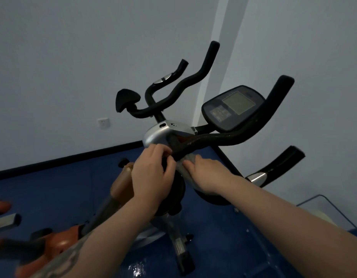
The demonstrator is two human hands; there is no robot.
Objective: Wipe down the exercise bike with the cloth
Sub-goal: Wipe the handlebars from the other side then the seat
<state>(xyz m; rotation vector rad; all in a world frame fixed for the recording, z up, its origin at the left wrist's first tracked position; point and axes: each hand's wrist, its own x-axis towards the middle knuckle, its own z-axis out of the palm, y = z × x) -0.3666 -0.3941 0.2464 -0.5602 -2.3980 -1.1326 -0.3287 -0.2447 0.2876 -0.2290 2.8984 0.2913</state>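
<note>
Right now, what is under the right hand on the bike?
Under the right hand lies the grey cloth, pressed against the black handlebar tube. The cloth's far edge shows past the fingertips; the rest, and the tube beneath it, is covered by the hand.

Wall [93, 47]: pale grey-white, with a vertical corner band running up at centre-right. Wall socket [103, 123]: white, mounted low on the wall at left. Skirting strip [63, 159]: dark, along the foot of the wall. Floor [53, 189]: blue, glossy, a bright reflection near the bottom centre. Second machine [59, 240]: orange and black, lower left, partly out of view. Pale object with a thin dark curved frame [321, 214]: far right, unidentifiable.
</note>
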